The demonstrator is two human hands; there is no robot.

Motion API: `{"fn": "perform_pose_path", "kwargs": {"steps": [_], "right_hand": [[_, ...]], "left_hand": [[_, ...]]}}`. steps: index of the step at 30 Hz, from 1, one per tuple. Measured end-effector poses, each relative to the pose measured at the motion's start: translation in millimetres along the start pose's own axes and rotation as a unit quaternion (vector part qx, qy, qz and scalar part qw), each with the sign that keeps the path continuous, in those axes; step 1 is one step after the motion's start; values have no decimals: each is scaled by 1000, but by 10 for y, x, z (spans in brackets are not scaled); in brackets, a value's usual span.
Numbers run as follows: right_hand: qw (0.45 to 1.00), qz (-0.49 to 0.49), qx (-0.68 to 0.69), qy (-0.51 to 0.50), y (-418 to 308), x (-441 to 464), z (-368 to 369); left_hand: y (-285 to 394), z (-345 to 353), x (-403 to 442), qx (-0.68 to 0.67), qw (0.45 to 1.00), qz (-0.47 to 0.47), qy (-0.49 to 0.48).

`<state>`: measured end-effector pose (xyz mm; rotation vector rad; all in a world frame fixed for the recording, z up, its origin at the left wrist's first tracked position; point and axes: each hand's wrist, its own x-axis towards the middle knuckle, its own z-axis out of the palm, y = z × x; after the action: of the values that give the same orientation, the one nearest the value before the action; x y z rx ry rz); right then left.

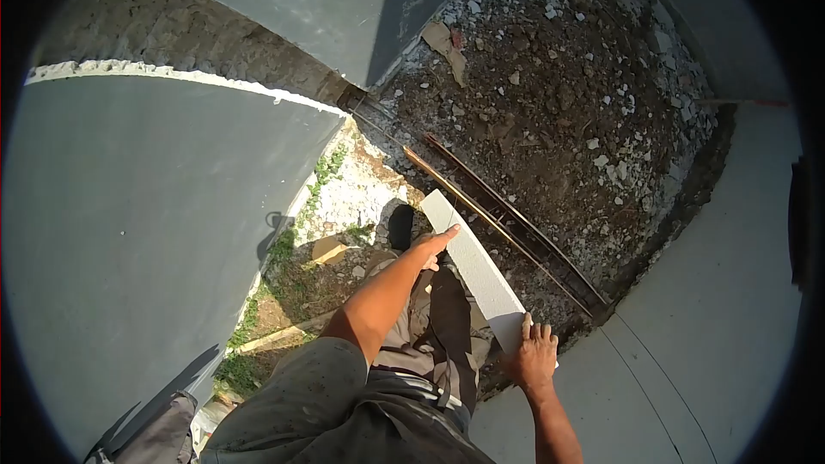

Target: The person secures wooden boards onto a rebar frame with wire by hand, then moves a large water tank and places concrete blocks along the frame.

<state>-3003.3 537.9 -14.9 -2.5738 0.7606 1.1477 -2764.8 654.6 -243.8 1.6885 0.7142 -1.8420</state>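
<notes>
A long white block (481, 271) is held slantwise in front of my legs; whether it is aerated concrete or foam I cannot tell. My left hand (436, 245) grips its upper left end, with the thumb lying along the top face. At the lower right end, my right hand (534, 351) has its fingers curled over the edge. Just beyond the block, two thin wooden boards (481, 206) run side by side over a narrow trench, with thin bars between them.
Dark soil with white rubble (567, 103) fills the ground ahead. A grey wall panel (155, 215) stands at left, a pale wall (670, 335) at right. By my feet lie a tan block piece (328, 250), a wooden strip (273, 340) and weeds (326, 167).
</notes>
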Motion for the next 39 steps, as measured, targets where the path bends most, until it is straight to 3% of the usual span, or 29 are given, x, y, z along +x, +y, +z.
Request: {"fn": "perform_pose_path", "kwargs": {"steps": [3,5,7,11,15,17,20,21,25,26,29,39], "right_hand": [[998,-63,-18,12,41,113,-273],[996,-84,-30,-8,5,219,-382],[992,-113,-57,-9,32,353,-308],[987,-144,-69,1,300,758,148],[989,-133,-61,39,456,1456,1005],[992,-124,21,31,367,1862,1203],[988,-121,51,79,195,2535,1748],[988,-117,46,88,133,2753,1916],[979,-119,95,133,-126,3439,2150],[980,-114,136,95,-163,3566,2183],[973,-119,139,144,-307,3902,2582],[972,-74,145,167,-630,4628,3387]], "left_hand": [[133,115,495,-84,996,-5,31],[145,99,674,-70,992,-60,86],[-111,-33,1170,-61,993,-67,76],[-396,-266,1757,-116,979,-34,162],[184,-468,1275,-106,964,54,236],[224,-685,1749,-149,951,81,259],[691,-863,1787,-95,927,29,361],[765,-973,1808,-129,938,62,317],[1013,-1313,2362,-155,915,77,364],[1063,-1341,2367,-160,916,95,356],[1095,-1571,2781,-99,895,68,429],[1293,-1680,3143,-122,889,48,439]]}}
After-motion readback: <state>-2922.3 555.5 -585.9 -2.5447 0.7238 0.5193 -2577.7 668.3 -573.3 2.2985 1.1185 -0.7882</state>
